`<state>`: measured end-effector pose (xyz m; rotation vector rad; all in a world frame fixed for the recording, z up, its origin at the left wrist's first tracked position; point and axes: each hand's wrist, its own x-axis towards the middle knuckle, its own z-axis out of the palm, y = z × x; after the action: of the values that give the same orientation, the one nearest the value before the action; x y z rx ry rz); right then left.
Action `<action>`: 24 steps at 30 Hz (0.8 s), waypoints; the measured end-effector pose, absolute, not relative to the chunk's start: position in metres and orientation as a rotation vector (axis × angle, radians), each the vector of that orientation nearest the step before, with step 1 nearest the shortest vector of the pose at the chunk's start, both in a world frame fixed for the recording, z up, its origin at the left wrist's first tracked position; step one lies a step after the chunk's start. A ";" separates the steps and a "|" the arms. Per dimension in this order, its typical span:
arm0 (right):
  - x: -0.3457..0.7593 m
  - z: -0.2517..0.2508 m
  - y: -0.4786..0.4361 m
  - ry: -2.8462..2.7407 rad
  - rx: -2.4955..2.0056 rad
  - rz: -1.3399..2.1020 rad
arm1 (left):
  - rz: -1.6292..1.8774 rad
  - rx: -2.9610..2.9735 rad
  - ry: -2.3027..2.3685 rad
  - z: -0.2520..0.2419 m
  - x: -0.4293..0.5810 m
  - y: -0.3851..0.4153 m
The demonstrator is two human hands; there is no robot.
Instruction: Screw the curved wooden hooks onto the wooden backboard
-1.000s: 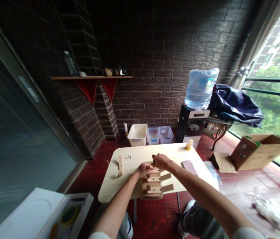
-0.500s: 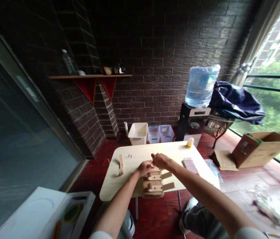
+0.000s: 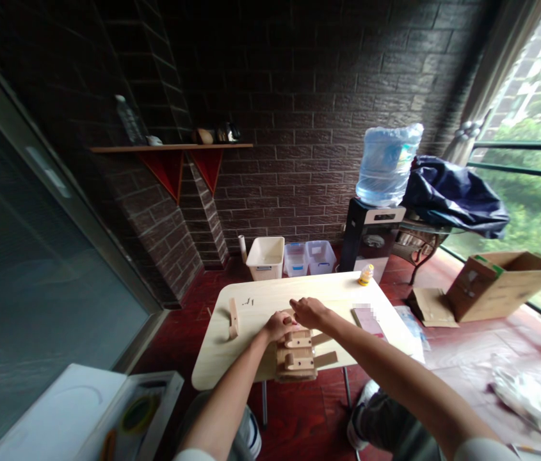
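Observation:
A wooden assembly [image 3: 295, 372] with several cross pieces, dark holes and slats sticking out to the right lies near the table's front edge. My left hand [image 3: 278, 324] is closed on the far end of this wooden assembly. Just beyond and to the right, my right hand [image 3: 309, 312] is closed in a pinch over the same end. What its fingers hold is hidden. A loose wooden piece [image 3: 234, 318] stands apart at the table's left side. Small dark hardware pieces [image 3: 248, 301], too small to name, lie behind it.
On the pale table [image 3: 217, 358] are a flat booklet [image 3: 367, 321] at right and a yellow-based small bottle [image 3: 365, 275] at the back corner. Plastic bins [image 3: 266, 272] and a water dispenser [image 3: 373, 234] stand behind. An open white box [image 3: 155, 410] is at lower left.
My right hand has turned slightly at the far end of the wooden assembly. My left hand stays in place. The whole view has shifted a little.

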<state>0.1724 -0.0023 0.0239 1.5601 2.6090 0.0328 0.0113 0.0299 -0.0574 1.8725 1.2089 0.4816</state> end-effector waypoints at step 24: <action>0.179 0.022 0.011 2.582 1.602 -0.119 | 0.494 1.949 1.149 -0.089 0.010 0.047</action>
<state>0.1786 0.0110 0.0220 1.6020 2.5821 -0.1190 0.0096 0.0474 -0.0888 1.9488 1.1486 0.4939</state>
